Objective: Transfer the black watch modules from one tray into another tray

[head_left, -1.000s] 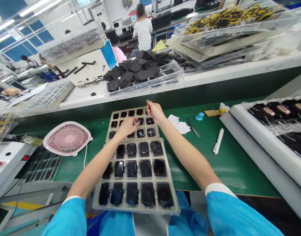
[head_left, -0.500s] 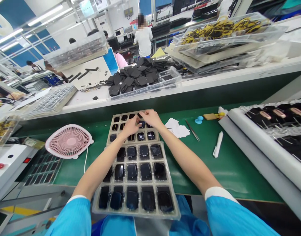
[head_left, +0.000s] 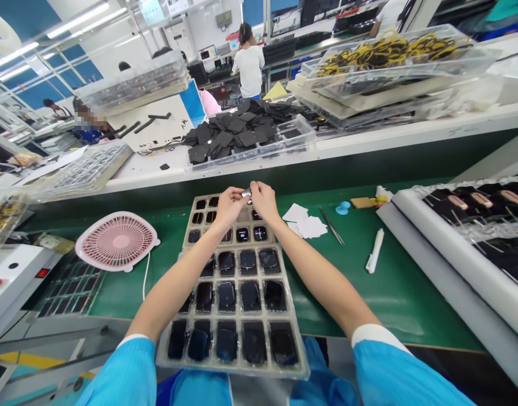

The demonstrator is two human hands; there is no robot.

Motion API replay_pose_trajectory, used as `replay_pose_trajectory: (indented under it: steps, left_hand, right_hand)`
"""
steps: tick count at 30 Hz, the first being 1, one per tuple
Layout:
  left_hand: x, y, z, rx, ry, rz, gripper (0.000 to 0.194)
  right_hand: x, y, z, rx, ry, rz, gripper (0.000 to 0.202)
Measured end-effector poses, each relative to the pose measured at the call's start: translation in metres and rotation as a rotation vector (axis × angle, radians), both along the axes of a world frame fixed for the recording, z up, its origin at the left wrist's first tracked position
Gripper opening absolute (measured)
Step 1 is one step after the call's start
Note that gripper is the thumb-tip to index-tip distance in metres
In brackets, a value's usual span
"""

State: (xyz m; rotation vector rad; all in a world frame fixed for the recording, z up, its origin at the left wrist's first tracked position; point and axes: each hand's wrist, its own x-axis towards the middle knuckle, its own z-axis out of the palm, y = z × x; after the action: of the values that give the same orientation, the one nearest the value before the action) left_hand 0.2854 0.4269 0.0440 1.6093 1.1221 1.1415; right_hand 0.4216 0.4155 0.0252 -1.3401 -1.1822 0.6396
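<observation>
Between the fingertips of my left hand (head_left: 230, 204) and my right hand (head_left: 262, 199) is a small smartwatch body (head_left: 247, 194) with a shiny side. Both hands are closed on it, above the far tray (head_left: 208, 237); the fingers cover part of it. Dark square watch bodies sit in that tray's pockets, and a couple of screens, such as the lit watch (head_left: 242, 234), show white marks. Nearer to me, under my forearms, lies the near tray (head_left: 237, 369), with black square watch pieces in its rows.
A pink fan (head_left: 122, 241) stands left. Right of the trays lie white wipes (head_left: 304, 220), tweezers (head_left: 332, 226), a blue suction cup (head_left: 342, 207) and a white pen (head_left: 375, 251). Black pads (head_left: 237, 129) fill a bin on the shelf. A foam-edged rack (head_left: 448, 282) borders the right.
Both hands have come up from the far tray with a watch body lifted out of its pocket. They now hold it together, slightly higher and closer to the shelf.
</observation>
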Motion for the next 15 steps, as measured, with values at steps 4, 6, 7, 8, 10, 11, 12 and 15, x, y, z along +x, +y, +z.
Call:
replay_pose_trajectory:
  steps: [4, 6, 7, 8, 10, 11, 12, 15]
  left_hand:
    - [-0.017, 0.009, -0.015, 0.074, 0.239, 0.002, 0.018]
    - [-0.028, 0.013, -0.026, 0.057, 0.409, -0.041, 0.017]
    - [-0.033, 0.014, -0.031, 0.045, 0.490, -0.070, 0.017]
    - [-0.037, 0.015, -0.035, 0.044, 0.566, -0.098, 0.017]
    - [-0.042, 0.014, -0.041, 0.088, 0.700, -0.144, 0.021]
    - [-0.044, 0.014, -0.042, 0.133, 0.753, -0.161, 0.024]
    - [-0.045, 0.015, -0.043, 0.183, 0.798, -0.175, 0.027]
    - [-0.044, 0.023, -0.040, 0.289, 0.888, -0.188, 0.035]
  right_hand:
    - [0.019, 0.008, -0.001, -0.086, 0.316, -0.015, 0.044]
    - [0.026, 0.011, 0.000, -0.140, 0.554, 0.041, 0.045]
    - [0.029, 0.012, 0.002, -0.158, 0.660, 0.064, 0.044]
    - [0.031, 0.012, 0.003, -0.167, 0.744, 0.087, 0.044]
    - [0.033, 0.012, 0.006, -0.177, 0.854, 0.136, 0.044]
    - [0.034, 0.012, 0.007, -0.182, 0.891, 0.164, 0.043]
    - [0.034, 0.012, 0.008, -0.191, 0.919, 0.189, 0.042]
    - [0.035, 0.012, 0.008, -0.214, 0.926, 0.207, 0.040]
